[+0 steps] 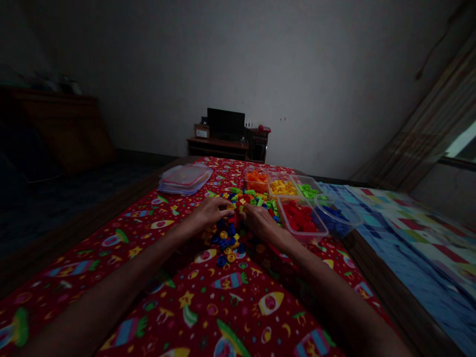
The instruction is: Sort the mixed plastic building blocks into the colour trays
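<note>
A heap of small plastic building pieces (pixel 245 199) in red, green, yellow and blue lies on the red patterned cloth. At its left near side is my left hand (pixel 213 212), thumb and fingers drawn together at the pieces. Opposite it, my right hand (pixel 259 221) curls its fingers at the heap's near edge. Both hands look closed, but whatever their fingertips hold is too small and dark to make out. Nearer me, between the wrists, lie loose blue and yellow pieces (pixel 228 244), some of them round like little wheels.
Right of the heap stand clear tubs of orange pieces (pixel 257 177), yellow pieces (pixel 283 187), green pieces (pixel 308 191) and red pieces (pixel 299 217). A round tub (pixel 351 225) holds blue ones. Stacked lids (pixel 185 178) lie at left. Beyond are a monitor (pixel 226 124) and a bed (pixel 394 233).
</note>
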A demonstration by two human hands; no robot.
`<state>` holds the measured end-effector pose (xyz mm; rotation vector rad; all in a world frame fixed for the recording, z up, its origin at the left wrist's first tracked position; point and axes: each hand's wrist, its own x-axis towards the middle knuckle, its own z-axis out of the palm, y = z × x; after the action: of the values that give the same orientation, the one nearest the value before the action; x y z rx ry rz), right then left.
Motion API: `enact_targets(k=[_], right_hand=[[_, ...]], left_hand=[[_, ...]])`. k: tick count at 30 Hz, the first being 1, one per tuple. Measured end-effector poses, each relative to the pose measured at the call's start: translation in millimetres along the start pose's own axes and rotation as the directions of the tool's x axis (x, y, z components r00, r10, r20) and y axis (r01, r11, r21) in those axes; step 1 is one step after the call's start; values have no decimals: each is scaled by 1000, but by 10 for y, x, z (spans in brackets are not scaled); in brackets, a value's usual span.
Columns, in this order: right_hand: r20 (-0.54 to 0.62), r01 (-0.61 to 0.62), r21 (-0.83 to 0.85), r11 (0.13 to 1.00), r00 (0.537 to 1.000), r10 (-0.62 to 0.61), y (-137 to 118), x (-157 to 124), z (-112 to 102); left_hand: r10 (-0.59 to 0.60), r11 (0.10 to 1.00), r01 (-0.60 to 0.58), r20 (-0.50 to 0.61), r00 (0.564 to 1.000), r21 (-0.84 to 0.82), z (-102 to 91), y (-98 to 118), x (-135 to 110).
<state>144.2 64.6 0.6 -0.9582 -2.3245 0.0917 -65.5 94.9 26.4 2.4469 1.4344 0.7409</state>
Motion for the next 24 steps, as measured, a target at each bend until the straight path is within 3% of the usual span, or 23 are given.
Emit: enact_targets(k=[3, 5, 8, 10, 13, 17, 21, 24], right_hand=[[10, -231, 165, 959, 973, 233, -64, 152, -28], [99, -367, 352, 861, 929, 356, -114, 229, -32], [242, -459, 578, 674, 886, 396, -183, 270, -33], [246, -469, 616, 633, 878, 411, -216, 260, -41], [208, -467, 539, 701, 880, 426, -201, 234, -111], [3, -426, 311, 850, 894, 447, 70, 280, -373], [-136, -506, 125, 854, 844, 520, 578, 504, -715], [-126, -581, 42, 813, 804, 581, 902, 730, -880]], left_hand=[[-24, 999, 22, -52, 998, -44, -27, 73, -16], [5, 999, -8, -56, 998, -42, -37, 151, -53], [101, 994, -102, -45, 994, -38, -62, 291, -138], [150, 988, -151, -48, 988, -33, -81, 367, -190], [172, 985, -173, -40, 984, -26, -97, 403, -215], [185, 982, -188, -102, 977, -19, -113, 300, -142], [165, 984, -174, -165, 972, -42, -154, 179, -64], [150, 987, -158, -182, 972, -32, -198, 148, -58]])
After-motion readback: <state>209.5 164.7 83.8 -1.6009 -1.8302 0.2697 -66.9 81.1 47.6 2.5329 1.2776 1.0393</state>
